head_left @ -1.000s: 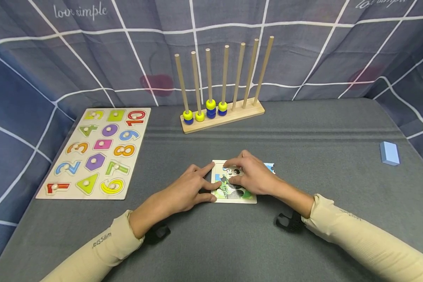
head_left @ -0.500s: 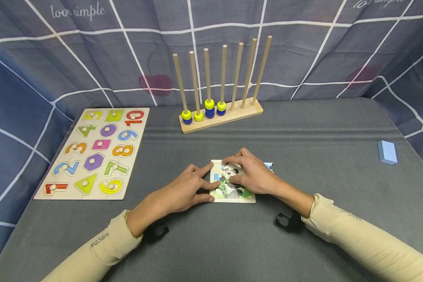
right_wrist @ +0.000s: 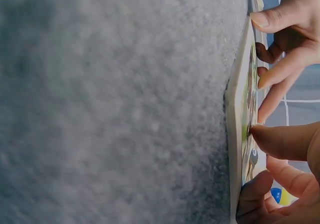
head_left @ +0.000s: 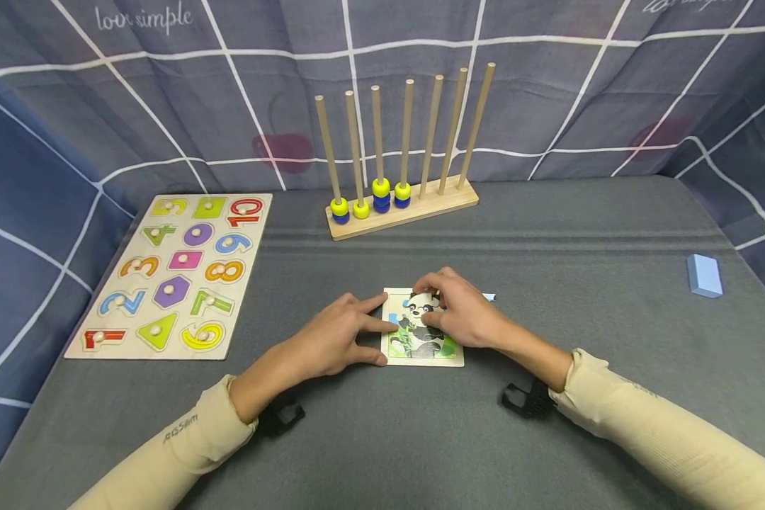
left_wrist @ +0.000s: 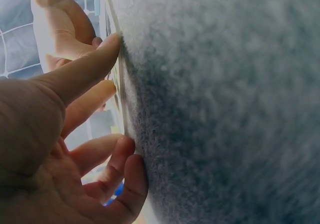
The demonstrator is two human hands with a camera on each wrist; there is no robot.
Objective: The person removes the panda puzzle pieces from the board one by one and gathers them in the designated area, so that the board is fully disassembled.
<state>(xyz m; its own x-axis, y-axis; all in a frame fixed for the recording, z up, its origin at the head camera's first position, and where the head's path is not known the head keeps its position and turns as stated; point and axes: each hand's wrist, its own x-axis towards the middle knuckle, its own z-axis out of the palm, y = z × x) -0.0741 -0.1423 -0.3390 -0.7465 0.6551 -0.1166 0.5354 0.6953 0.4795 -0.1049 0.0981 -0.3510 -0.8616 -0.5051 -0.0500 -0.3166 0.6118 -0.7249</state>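
A small panda jigsaw puzzle (head_left: 423, 350) lies in its pale wooden frame near the table's middle. My left hand (head_left: 331, 336) rests spread at the frame's left side, its straight fingers touching the edge and face; the left wrist view shows the thumb and fingers along that rim. On the puzzle's upper right, the curled thumb and fingers of my right hand (head_left: 465, 312) hold the panda-face piece (head_left: 416, 306) at the surface. The hand covers the picture's upper right part. A light-blue jigsaw piece (head_left: 490, 297) peeks out behind it, mostly hidden.
To the left lies a number-and-shape peg board (head_left: 185, 262) with knobbed pieces. Behind the puzzle stands a wooden bead rack (head_left: 414, 209) with several upright rods and yellow and blue beads. A light-blue block (head_left: 704, 276) sits far right. A dark gridded curtain (head_left: 548, 85) hangs behind.
The panda-face piece, tilted and glossy earlier, now looks flatter. My right hand has shifted slightly right, and less of the light-blue piece shows. My left hand stays nearly still.
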